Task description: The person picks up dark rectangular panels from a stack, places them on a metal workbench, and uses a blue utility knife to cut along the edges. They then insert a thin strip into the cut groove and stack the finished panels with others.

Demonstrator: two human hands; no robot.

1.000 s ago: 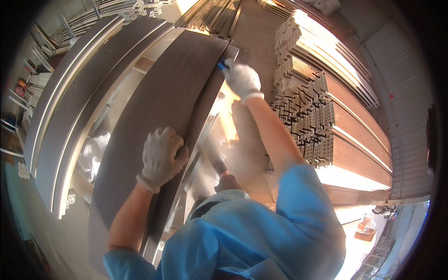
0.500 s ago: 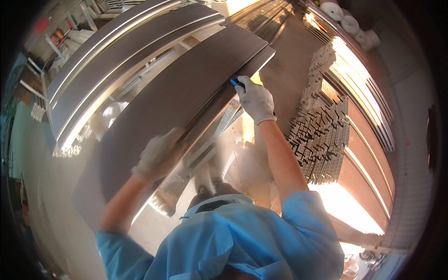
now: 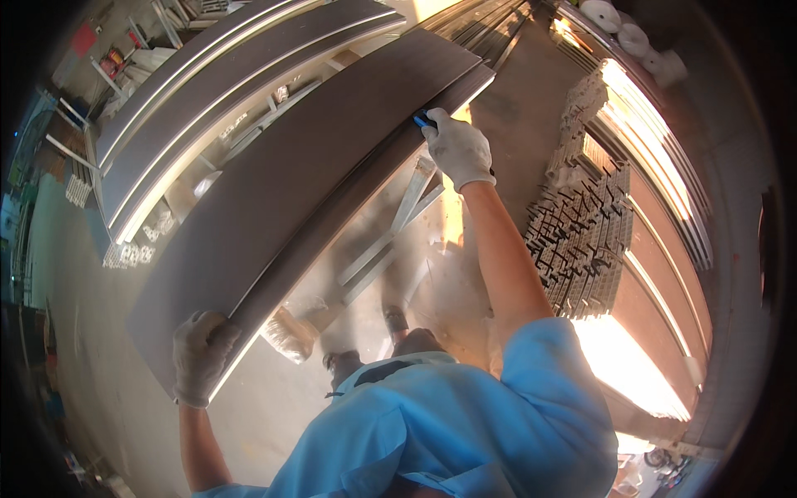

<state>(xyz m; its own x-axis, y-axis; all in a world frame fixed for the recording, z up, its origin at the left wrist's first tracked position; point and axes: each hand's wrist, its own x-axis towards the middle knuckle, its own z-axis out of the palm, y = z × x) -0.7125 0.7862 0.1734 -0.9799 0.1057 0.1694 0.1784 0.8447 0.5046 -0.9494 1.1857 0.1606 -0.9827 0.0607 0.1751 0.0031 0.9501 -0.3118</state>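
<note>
While the long, dark-brown flat panel (image 3: 324,166) slants from lower left to upper centre of frame, white-gloved left hand (image 3: 202,357) sits at its lower-left end, grip unclear, and white-gloved right hand (image 3: 459,151), nearer the upper end, clenches a small blue tool (image 3: 422,119) at the panel's right edge.

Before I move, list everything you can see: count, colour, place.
Wide panel: one, dark brown, centre
Tool: one, blue, by the panel's near edge
Background panels: at least two, dark with pale edges, upper left
Long strips: several, dark, top
Stacked profiles: many, brown with pale ends, right
Rolls: several, white, upper right
Metal frame: at least one, silvery, beneath panel
Wrapped bundle: one, pale, beside frame
Shirt: one, light blue, bottom
Shoes: two, dark, lower centre
Left grip: one, white glove, panel's lower-left end
Right grip: one, white glove, holding tool
</note>
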